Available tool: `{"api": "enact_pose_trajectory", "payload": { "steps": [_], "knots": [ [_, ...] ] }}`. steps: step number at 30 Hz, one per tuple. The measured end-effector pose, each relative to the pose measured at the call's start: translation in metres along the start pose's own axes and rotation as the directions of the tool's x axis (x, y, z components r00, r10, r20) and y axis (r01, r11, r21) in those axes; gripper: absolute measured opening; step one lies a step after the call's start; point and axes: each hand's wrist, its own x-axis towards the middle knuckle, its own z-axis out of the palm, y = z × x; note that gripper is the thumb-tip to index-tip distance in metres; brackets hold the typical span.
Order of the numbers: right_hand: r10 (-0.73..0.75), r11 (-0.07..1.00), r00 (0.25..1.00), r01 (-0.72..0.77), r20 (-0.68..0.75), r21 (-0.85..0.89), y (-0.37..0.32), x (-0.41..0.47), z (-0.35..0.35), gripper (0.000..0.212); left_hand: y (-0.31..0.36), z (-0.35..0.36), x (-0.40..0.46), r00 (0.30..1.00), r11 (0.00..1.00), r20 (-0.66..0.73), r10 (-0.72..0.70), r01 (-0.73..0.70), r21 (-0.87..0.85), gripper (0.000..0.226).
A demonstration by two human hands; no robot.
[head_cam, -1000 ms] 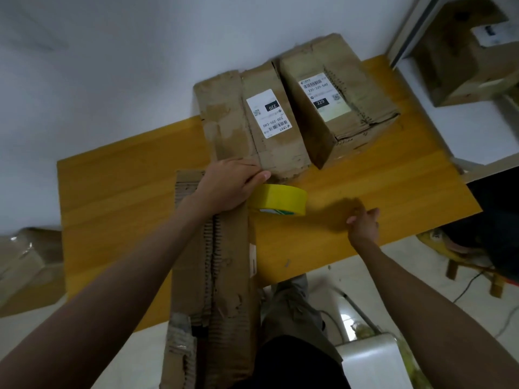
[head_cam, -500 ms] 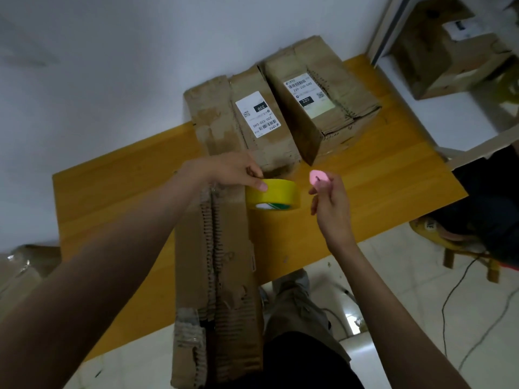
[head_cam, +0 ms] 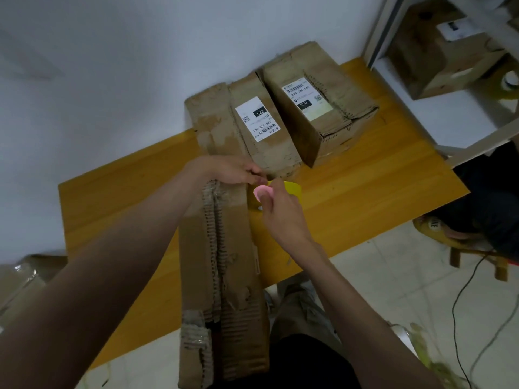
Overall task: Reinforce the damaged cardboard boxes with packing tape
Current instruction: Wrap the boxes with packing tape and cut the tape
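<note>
The left hand (head_cam: 230,171) lies on the far end of the long torn cardboard box (head_cam: 222,276), fingers bent, maybe pinching tape. The right hand (head_cam: 276,209) pinches a small pink cutter (head_cam: 261,190) by the yellow tape roll (head_cam: 292,189) on the wooden table (head_cam: 365,197).

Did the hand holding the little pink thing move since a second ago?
Yes. The right hand came up from the wooden table's near edge to the yellow tape roll beside the torn cardboard box.
</note>
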Motion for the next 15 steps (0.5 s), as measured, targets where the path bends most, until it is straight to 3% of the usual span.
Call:
{"api": "enact_pose_trajectory", "payload": {
  "steps": [7,10,15],
  "knots": [
    [0.038,0.991,0.999,-0.041,-0.025,-0.124,-0.011,0.006,0.001,0.029,-0.002,0.001,0.0,0.999,0.999,-0.023,-0.035,0.034,-0.012,0.016],
    [0.048,0.989,0.999,-0.051,-0.026,-0.142,-0.014,0.01,0.005,0.031,0.0,0.001,-0.002,1.0,1.0,-0.014,-0.025,0.024,-0.006,0.027],
    [0.056,0.983,0.998,-0.062,-0.037,-0.171,-0.014,0.016,0.009,0.031,-0.001,0.001,-0.002,0.999,1.0,-0.034,-0.015,0.015,-0.006,0.028]
  ]
}}
